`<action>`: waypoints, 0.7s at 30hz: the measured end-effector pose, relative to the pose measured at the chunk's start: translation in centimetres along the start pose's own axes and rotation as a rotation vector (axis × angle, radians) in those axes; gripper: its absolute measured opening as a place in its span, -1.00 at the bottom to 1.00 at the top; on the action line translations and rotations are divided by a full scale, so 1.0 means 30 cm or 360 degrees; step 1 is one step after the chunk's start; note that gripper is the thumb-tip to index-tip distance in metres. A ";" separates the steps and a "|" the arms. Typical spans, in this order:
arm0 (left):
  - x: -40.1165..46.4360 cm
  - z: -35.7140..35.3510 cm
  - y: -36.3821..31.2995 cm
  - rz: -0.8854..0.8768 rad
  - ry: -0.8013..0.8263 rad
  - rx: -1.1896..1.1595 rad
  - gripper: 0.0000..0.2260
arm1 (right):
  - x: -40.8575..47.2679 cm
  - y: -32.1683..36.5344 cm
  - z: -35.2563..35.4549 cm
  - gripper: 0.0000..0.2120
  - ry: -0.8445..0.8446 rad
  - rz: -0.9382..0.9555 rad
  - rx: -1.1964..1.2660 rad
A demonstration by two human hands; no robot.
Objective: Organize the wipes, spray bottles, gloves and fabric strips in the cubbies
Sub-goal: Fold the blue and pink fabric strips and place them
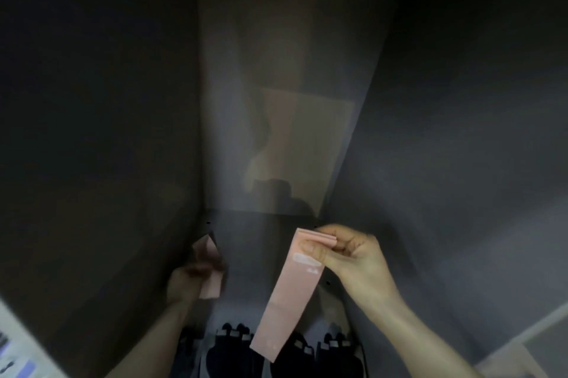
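Note:
I look into a dark cubby (107,131). My right hand (347,254) pinches the folded top of a long pink fabric strip (289,304), which hangs down and to the left. At the cubby's left wall, blurred and in shadow, my left hand (187,279) grips a second, shorter pink fabric strip (210,282). Several dark gloves (227,350) lie at the bottom edge, under the hanging strip.
Dark walls close in on the left and at the right (461,147). The lighter back panel (292,131) shows a faint reflection. A pale shelf edge (18,340) runs at the lower left, another pale surface (522,347) at the lower right.

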State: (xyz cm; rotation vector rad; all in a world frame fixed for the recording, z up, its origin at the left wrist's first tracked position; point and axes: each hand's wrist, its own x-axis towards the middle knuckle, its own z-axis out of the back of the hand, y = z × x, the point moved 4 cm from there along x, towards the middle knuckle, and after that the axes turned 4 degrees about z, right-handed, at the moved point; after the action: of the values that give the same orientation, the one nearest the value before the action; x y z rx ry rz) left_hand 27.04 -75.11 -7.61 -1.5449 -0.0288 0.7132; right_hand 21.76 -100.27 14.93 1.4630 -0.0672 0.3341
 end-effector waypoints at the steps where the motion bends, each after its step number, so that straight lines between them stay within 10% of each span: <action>1: -0.009 0.002 -0.032 -0.0033 -0.0052 -0.0015 -0.88 | 0.001 -0.004 -0.002 -0.81 0.0006 0.0000 0.0000; 10: -0.289 0.039 -0.523 -0.0741 0.0115 -0.0317 -0.79 | -0.001 0.003 -0.034 -0.92 0.0084 0.0043 -0.0014; 21: -0.738 0.062 -0.720 -0.0550 0.1408 -0.0808 -0.33 | -0.066 0.233 -0.098 -0.88 0.0213 0.0543 -0.0060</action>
State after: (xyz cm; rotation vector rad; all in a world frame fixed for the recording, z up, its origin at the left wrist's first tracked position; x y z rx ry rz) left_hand 17.06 -80.22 21.28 -2.1583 0.1931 -0.3168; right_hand 17.57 -97.26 20.84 1.3872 -0.2153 0.7043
